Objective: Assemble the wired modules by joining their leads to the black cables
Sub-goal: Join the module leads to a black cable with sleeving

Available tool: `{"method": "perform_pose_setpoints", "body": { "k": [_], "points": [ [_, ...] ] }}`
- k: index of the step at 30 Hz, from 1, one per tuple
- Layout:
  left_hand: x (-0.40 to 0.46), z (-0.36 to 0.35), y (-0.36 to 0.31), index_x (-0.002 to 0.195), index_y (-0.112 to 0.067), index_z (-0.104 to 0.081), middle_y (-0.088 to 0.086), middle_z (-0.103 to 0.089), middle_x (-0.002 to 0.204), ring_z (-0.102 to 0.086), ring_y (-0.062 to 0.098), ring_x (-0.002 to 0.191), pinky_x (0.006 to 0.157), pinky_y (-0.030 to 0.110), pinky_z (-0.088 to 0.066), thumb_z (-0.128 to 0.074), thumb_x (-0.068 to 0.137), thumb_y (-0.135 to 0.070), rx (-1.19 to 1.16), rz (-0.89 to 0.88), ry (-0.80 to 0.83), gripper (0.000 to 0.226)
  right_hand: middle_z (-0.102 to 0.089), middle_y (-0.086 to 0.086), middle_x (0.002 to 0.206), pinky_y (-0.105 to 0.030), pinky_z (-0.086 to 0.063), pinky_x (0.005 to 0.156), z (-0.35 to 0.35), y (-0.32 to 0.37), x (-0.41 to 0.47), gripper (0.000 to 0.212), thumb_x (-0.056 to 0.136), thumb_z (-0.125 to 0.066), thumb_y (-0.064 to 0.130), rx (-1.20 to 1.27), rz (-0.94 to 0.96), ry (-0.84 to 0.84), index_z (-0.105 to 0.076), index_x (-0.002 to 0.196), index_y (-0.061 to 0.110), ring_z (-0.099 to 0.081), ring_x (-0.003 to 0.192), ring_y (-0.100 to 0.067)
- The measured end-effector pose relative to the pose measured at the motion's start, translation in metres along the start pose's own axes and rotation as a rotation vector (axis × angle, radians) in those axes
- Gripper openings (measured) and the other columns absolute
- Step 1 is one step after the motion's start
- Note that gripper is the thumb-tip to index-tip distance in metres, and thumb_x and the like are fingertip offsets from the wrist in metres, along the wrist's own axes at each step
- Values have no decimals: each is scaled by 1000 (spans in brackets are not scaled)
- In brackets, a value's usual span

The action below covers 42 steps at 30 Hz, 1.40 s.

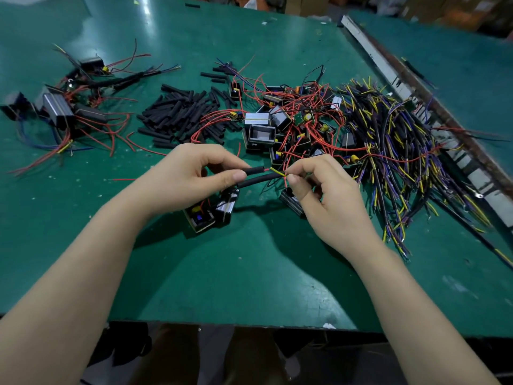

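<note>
Hands pinch light, floppy parts: left hand (188, 173) grips two black sleeved cables (258, 177), right hand (319, 184) the yellow lead (277, 171) tip beside them.

Two black cables (255, 175) lie side by side, lifted above the worktop, a yellow lead (277, 172) and a thin red lead (267, 170) showing at their ends. Below them sit two black modules (211, 211). More modules with red leads (280, 120) lie heaped beyond, beside a tangle of black cables (394, 151).

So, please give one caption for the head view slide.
Left hand holds black tubes; right hand pinches yellow wire.
</note>
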<state>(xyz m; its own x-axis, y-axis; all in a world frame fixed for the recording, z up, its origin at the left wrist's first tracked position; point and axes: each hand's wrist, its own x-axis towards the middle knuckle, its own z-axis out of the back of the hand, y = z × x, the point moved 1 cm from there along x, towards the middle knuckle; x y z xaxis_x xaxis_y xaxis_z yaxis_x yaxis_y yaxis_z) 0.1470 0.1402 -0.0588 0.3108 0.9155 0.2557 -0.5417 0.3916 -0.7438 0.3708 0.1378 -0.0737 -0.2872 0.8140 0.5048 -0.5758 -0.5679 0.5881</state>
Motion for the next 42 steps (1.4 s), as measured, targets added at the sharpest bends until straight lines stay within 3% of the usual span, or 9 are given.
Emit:
{"method": "perform_pose_setpoints", "body": {
  "k": [5,9,11,14,19,22,28,35,42],
  "points": [
    [1,8,7,82,-31,-72,-5,-67,72,-52,7,62,60,20,-39,-73,83,-30,-112,136,-13,2,-54,-1,93,-15,-37,77,0,1,1,8,93,-57,2,1,20,22,-64,98,1,-47,83,-11],
    [-1,5,2,77,-26,-68,23,-48,66,-39,19,58,55,29,-30,-57,73,-33,-133,167,102,14,-54,-4,93,-16,-37,77,1,3,1,8,94,-56,1,11,24,28,-63,98,0,-46,84,-13],
    [-2,9,3,77,-27,-69,23,-57,75,-45,25,64,60,34,-35,-58,72,-35,-154,155,111,15,-54,-4,94,-17,-38,77,1,2,0,8,94,-56,2,7,31,32,-63,98,1,-47,84,-13],
    [-2,11,5,82,-32,-72,-4,-68,80,-56,7,73,70,23,-42,-61,77,-39,-188,119,35,14,-55,-1,94,-17,-39,78,1,0,0,10,93,-59,4,19,19,15,-64,102,3,-49,85,-11],
    [2,-4,2,87,-26,-71,-12,-65,77,-59,-2,73,66,11,-40,-62,77,-48,-4,31,66,26,-59,7,93,-22,-44,78,3,-1,1,25,90,-65,12,162,-54,20,-58,111,24,-57,87,-14],
    [4,0,7,88,-25,-72,-13,-63,77,-58,-3,76,68,12,-39,-61,78,-46,33,25,42,26,-61,10,96,-10,-38,72,10,-5,2,45,82,-76,24,201,-119,117,-47,110,43,-55,84,-3],
    [3,1,8,90,-29,-72,-16,-65,77,-59,-4,75,67,9,-39,-60,77,-50,20,45,43,27,-63,15,85,-7,-37,72,16,-15,3,12,85,-73,19,-12,-121,208,-69,95,24,-54,82,-2],
    [4,-5,2,92,-28,-66,-9,-69,84,-59,-2,80,77,15,-45,-53,91,-38,-143,40,-150,17,-66,12,85,-11,-41,76,19,-17,4,15,83,-75,16,-14,-110,184,-73,97,20,-58,82,-6],
    [4,-17,-6,95,-11,-69,-9,-60,84,-53,1,80,75,5,-36,-56,93,-23,124,-129,-69,17,-69,5,89,-15,-43,79,15,-14,4,15,84,-73,23,-27,-46,127,-74,98,17,-59,85,-6]
  ]
}}
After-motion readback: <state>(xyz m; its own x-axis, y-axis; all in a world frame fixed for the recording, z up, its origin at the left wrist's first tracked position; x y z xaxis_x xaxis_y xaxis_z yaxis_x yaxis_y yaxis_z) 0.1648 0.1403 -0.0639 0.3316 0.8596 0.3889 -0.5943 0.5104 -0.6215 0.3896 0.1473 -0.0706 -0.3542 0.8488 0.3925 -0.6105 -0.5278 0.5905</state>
